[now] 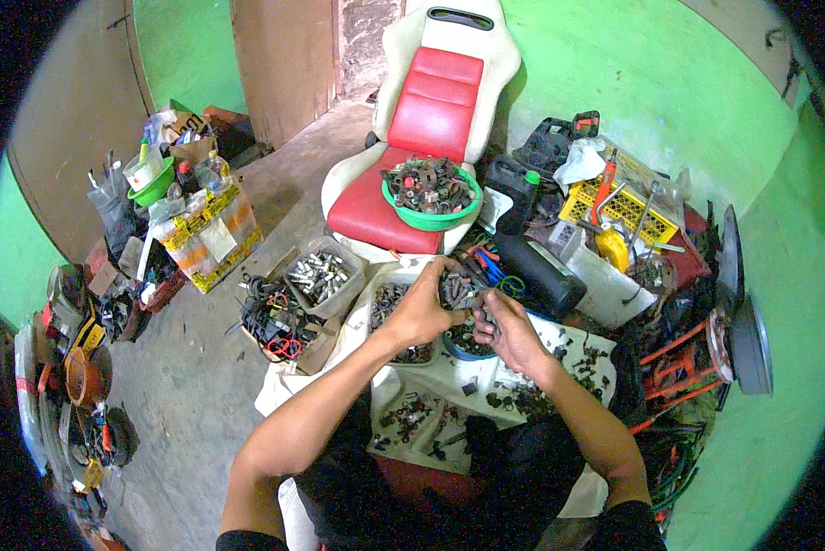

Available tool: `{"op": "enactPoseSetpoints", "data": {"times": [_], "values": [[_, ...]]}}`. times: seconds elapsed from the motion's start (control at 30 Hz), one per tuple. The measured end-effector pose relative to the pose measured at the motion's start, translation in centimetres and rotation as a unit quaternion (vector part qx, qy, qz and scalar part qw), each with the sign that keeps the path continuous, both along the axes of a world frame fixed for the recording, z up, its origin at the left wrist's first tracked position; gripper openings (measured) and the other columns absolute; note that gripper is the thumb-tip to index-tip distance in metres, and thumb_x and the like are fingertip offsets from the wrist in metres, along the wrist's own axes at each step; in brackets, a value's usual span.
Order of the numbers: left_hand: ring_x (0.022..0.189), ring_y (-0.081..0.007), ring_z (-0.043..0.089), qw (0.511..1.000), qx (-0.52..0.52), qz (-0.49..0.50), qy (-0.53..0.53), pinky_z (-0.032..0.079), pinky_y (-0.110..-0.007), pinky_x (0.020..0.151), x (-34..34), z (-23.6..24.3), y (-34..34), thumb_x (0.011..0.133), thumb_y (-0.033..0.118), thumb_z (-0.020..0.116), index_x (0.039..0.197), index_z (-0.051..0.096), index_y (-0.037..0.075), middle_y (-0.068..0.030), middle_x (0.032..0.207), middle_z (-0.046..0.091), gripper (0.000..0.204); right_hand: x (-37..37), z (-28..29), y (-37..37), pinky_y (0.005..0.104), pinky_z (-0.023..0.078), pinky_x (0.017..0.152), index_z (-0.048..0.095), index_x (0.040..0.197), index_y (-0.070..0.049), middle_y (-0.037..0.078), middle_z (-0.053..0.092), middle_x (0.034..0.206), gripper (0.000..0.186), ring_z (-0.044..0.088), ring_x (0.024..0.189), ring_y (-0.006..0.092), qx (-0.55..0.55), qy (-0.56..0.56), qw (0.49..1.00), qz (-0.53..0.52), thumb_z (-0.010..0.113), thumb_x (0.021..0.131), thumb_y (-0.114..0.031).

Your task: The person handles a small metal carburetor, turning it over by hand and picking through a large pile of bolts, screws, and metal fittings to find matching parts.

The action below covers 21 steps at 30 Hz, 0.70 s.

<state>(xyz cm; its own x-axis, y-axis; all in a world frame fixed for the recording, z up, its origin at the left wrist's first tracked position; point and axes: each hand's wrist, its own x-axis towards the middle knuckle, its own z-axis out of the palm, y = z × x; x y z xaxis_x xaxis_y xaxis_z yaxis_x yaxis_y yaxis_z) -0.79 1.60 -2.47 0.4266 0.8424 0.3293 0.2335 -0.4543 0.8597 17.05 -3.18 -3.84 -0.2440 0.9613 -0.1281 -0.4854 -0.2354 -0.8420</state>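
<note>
Green basin [431, 221]: it sits on the red and white car seat [435, 92], near 12 o'clock from the person's hands, heaped with dark little parts.
Left hand [428, 309]: its thumb and fingers are apart and bent beside some grey metal bits [457, 291]. One cannot tell if it is holding them.
Right hand [515, 336]: its fingers are curled up, with the tips close together. One cannot tell if a small thing is pinched there.
Grey metal bits: they show between the two hands, over the pale bench top [445, 382].
Blue-rimmed tub [463, 355]: it is just under the hands, partly hidden by them.
White tub [370, 309]: at 9 o'clock, close by, full of small dark parts.
Clear tub [355, 264]: at 10 o'clock, full of shiny silver pieces.
Loose dark bits [589, 367]: scattered at 4 o'clock on the bench top, with more at 7 o'clock.
Black jug [543, 277]: lying on its side at 2 o'clock.
Yellow crate [575, 208]: farther out at 2 o'clock.
</note>
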Motion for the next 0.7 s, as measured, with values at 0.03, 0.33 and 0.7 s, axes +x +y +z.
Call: {"op": "enactPoseSetpoints", "data": {"times": [0.03, 0.33, 0.7], "values": [[0.096, -0.0211, 0.056, 0.999, 0.031, 0.006, 0.000, 0.045, -0.033, 0.088, 0.1, 0.0, -0.1, 0.066, 0.004, 0.075, 0.118, 0.042, 0.003, -0.0129, 0.103, 0.056, 0.062, -0.1, -0.1, 0.0, 0.0210, 0.034, 0.052, 0.053, 0.099, -0.008, -0.003, 0.047, 0.077, 0.020, 0.038, 0.060, 0.0056, 0.023, -0.041, 0.999, -0.001, 0.057, 0.093, -0.027], [0.100, -0.0208, 0.055, 0.999, -0.007, -0.045, 0.008, 0.044, -0.033, 0.089, 0.3, -0.2, -0.1, 0.067, 0.000, 0.072, 0.119, 0.040, 0.003, -0.0118, 0.104, 0.053, 0.062, 0.1, -0.3, 0.0, 0.0202, 0.038, 0.052, 0.057, 0.108, -0.003, -0.002, 0.053, 0.079, 0.028, 0.046, 0.065, 0.0040, 0.077, -0.157, 0.984, -0.031, 0.064, 0.089, -0.023], [0.104, -0.0222, 0.054, 0.997, -0.048, -0.043, -0.029, 0.043, -0.034, 0.092, 0.2, 1.2, -0.9, 0.067, -0.002, 0.070, 0.123, 0.037, 0.004, -0.0127, 0.110, 0.052, 0.066, 0.5, -0.2, -0.1, 0.0227, 0.033, 0.050, 0.054, 0.101, -0.008, 0.001, 0.051, 0.077, 0.016, 0.039, 0.059, 0.0078, -0.021, 0.076, 0.997, 0.016, 0.052, 0.090, -0.020]]}}
